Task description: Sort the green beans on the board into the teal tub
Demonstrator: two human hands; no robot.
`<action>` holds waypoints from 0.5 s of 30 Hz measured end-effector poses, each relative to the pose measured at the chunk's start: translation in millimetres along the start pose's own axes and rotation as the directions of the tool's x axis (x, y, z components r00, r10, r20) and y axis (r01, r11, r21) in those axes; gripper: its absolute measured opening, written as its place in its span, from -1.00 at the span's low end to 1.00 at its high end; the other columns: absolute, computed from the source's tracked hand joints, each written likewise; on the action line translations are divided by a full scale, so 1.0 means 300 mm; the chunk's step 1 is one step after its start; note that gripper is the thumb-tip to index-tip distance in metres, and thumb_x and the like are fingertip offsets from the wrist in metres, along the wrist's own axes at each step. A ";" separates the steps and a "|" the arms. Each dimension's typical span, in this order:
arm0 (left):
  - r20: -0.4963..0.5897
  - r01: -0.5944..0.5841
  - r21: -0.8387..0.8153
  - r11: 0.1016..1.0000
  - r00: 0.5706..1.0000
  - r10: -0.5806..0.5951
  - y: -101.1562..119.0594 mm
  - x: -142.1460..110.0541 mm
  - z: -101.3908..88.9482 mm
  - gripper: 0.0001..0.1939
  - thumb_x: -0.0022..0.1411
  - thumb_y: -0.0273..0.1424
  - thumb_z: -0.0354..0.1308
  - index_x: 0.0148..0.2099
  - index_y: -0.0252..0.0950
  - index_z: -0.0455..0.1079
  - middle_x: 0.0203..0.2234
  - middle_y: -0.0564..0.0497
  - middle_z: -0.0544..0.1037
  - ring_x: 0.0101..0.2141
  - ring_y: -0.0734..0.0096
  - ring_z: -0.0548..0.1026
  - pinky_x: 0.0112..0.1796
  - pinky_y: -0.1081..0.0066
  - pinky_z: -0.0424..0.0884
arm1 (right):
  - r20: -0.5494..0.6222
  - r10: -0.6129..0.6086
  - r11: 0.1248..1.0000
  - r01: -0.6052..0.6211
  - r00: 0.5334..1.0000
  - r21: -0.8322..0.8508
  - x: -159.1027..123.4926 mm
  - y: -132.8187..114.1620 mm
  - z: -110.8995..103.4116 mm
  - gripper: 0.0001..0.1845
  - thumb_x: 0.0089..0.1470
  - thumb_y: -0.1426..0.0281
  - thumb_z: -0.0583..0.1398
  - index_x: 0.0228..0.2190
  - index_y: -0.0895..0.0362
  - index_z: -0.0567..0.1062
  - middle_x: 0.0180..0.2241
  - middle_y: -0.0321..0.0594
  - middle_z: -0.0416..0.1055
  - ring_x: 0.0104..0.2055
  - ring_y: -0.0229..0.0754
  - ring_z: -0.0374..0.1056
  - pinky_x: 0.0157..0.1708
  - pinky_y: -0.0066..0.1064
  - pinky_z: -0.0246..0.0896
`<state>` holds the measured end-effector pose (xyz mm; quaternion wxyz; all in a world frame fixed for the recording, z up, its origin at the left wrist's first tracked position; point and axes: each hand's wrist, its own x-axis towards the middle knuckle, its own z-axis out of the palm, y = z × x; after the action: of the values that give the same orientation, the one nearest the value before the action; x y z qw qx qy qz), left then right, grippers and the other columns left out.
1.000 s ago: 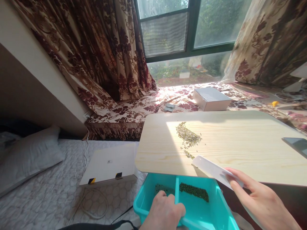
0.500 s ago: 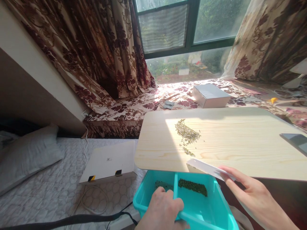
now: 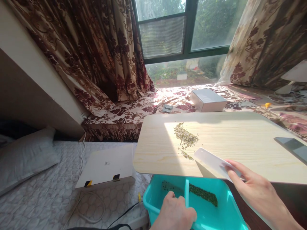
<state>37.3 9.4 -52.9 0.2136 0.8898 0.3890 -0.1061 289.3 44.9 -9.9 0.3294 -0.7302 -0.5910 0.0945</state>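
Over our view as a clock face, our left hand (image 3: 176, 212) is nearest, towards half past five, its fingers curled at the teal bin (image 3: 206, 214); their undersides are hidden, so we cannot tell whether they grip it. The bin sits just below the table edge, split by a divider (image 3: 186, 195). Its right compartment has a dense, dark-green band of small grains (image 3: 203, 194); its left, sparse dark specks (image 3: 168, 186).

At four o'clock, our right hand (image 3: 256, 188) pinches a white plate (image 3: 213, 162) between thumb and fingers. The plate is thin, smooth and long, with a rounded far corner, and stands tilted, casting a shadow on the pale wood-grain table (image 3: 240, 137).

From its tip, towards ten o'clock, lie loose grains (image 3: 185, 136), mottled olive, brown and pale: a curved heap with stray bits, plus a smaller clump (image 3: 187, 155) nearer us.

Farther off, a closed white box (image 3: 208, 99) sits between two and three o'clock, and the window (image 3: 163, 36) beyond, towards twelve.
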 end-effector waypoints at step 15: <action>-0.070 -0.121 0.032 0.992 0.990 0.123 -0.031 0.090 0.078 -0.94 0.14 -0.38 0.21 -0.36 -0.25 0.42 -0.57 0.05 0.30 -0.62 0.52 0.01 -0.47 0.38 -0.05 | 0.029 -0.071 0.997 0.070 0.997 0.043 -0.025 -0.028 0.016 -0.59 -0.04 0.08 0.12 -0.26 -0.03 0.63 -0.28 -0.27 0.65 -0.32 -0.08 0.58 -0.41 -0.41 0.46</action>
<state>48.2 21.7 -85.8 0.1931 0.9180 0.3400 -0.0662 277.8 40.6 -10.4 0.3386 -0.7003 -0.6193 0.1064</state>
